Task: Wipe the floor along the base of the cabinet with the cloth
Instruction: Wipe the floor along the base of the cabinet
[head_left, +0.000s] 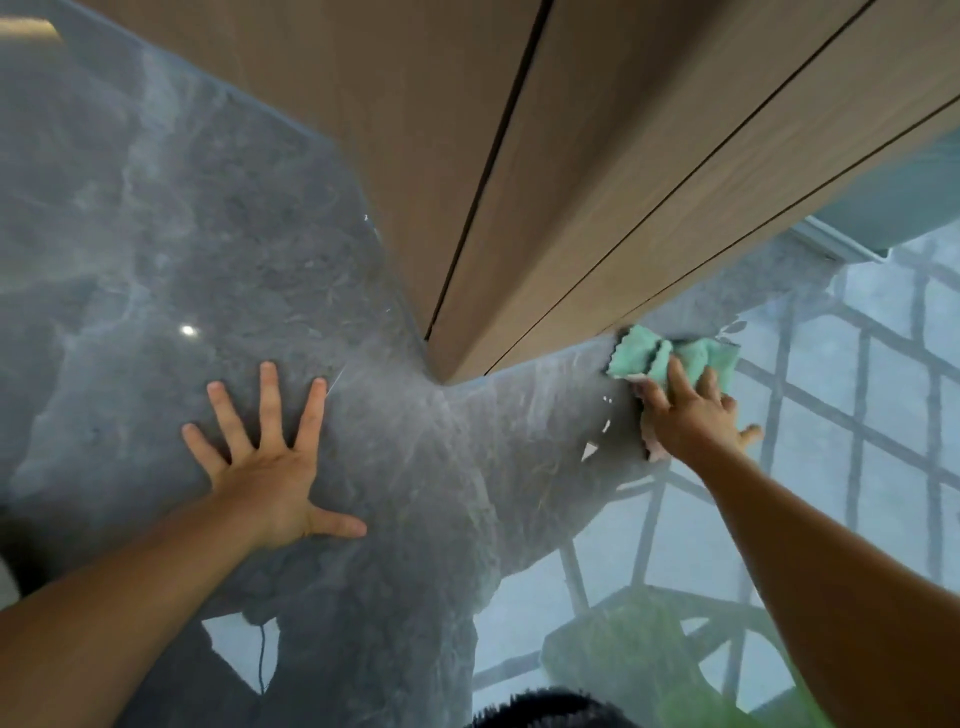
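Right hand (691, 415) presses cloth (670, 353) (lengthwise along cabinet (571, 208) base); left hand (270, 467) splayed.

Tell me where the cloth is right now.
In the head view, the green cloth lies on the glossy grey floor at right, pressed under the right hand, against the base of the wooden cabinet.
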